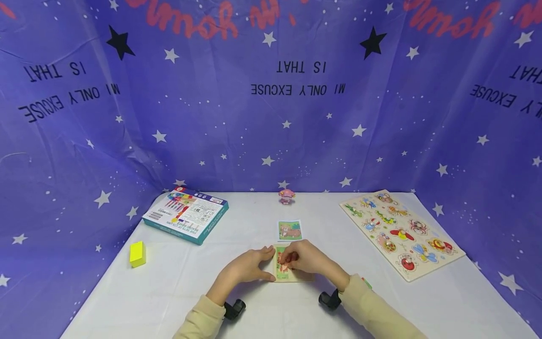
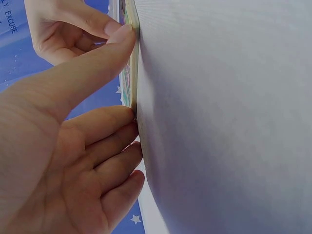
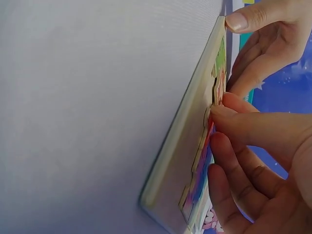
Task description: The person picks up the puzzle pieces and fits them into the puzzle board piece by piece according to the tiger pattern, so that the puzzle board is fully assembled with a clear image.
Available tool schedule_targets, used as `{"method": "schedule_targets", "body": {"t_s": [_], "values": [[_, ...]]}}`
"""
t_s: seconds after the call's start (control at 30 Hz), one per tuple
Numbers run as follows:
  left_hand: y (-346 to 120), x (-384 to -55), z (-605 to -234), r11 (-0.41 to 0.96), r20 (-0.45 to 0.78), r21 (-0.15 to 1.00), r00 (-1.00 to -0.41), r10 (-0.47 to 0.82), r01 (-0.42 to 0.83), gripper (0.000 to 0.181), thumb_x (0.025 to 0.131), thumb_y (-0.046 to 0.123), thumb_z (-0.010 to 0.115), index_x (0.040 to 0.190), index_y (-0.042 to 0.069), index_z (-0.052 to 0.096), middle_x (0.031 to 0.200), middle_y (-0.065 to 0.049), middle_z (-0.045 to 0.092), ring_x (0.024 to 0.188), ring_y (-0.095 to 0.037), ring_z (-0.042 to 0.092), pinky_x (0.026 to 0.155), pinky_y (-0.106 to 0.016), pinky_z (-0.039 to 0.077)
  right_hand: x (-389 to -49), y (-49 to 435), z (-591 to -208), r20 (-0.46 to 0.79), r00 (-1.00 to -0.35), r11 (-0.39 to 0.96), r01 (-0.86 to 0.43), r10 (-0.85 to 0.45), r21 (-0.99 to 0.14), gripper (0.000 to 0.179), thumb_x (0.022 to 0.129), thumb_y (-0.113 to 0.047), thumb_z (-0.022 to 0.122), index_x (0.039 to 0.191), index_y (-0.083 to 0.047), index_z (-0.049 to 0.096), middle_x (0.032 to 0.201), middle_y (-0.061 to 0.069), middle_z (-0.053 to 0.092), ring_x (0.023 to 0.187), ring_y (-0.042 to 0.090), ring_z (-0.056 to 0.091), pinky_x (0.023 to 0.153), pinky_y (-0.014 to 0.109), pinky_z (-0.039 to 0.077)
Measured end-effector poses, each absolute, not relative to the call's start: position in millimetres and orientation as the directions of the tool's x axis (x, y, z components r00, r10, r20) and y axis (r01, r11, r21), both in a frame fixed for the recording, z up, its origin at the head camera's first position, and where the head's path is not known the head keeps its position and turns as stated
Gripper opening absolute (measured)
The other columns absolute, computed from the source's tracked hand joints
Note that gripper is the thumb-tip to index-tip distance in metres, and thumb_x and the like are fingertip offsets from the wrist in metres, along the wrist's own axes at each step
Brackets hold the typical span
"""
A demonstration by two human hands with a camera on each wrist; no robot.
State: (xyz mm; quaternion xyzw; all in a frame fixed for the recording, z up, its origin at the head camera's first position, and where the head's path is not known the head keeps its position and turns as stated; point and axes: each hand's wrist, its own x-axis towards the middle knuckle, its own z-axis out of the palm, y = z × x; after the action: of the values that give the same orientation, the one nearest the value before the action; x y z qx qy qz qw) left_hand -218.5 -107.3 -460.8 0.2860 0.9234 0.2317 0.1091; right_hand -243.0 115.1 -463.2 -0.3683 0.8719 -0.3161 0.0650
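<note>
A small wooden jigsaw puzzle board (image 1: 300, 276) lies on the white table in front of me, its picture green and orange. My left hand (image 1: 250, 266) grips its left side, thumb at the near corner and fingertips toward the far corner. My right hand (image 1: 308, 258) is over the board, thumb and index finger pinching a puzzle piece (image 3: 219, 90) at the picture's surface. In the right wrist view, a recess with stepped edges shows beside the colored pieces (image 3: 201, 178). My right fingers hide part of the picture.
Behind the board lies a picture card (image 1: 290, 230) with a brown animal; a pink figurine (image 1: 286, 197) stands farther back. A boxed set (image 1: 186, 215) and a yellow block (image 1: 137, 254) are at left. At right lies a larger insect puzzle (image 1: 402, 235). A small green-red item (image 1: 366, 283) peeks past my right sleeve.
</note>
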Motion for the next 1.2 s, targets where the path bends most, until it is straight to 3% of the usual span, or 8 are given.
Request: {"method": "schedule_targets", "body": {"t_s": [0.8, 1.2], "values": [[-107.2, -218.7, -461.6, 0.716, -0.062, 0.507, -0.808, 0.586, 0.48, 0.079, 0.079, 0.037, 0.078, 0.14, -0.002, 0.046, 0.146, -0.015, 0.042, 0.135, -0.03, 0.04, 0.111, -0.044, 0.033, -247.0, 115.6, -465.5, 0.095, -0.731, 0.516, -0.561, -0.676, -0.647, 0.008, 0.081, -0.004, 0.077, 0.084, -0.011, 0.075, 0.077, -0.006, 0.067, 0.061, 0.001, 0.055, 0.054, 0.019, 0.049], [-107.6, -219.0, -461.8, 0.72, -0.069, 0.508, -0.81, 0.582, 0.474, 0.079, 0.079, 0.037, 0.078, 0.141, -0.001, 0.046, 0.147, -0.014, 0.042, 0.136, -0.029, 0.039, 0.111, -0.043, 0.032, -244.1, 114.6, -464.5, 0.089, -0.743, 0.542, -0.559, -0.663, -0.627, 0.011, 0.08, -0.002, 0.077, 0.083, -0.012, 0.075, 0.08, -0.006, 0.065, 0.067, 0.002, 0.055, 0.059, 0.019, 0.049]]}}
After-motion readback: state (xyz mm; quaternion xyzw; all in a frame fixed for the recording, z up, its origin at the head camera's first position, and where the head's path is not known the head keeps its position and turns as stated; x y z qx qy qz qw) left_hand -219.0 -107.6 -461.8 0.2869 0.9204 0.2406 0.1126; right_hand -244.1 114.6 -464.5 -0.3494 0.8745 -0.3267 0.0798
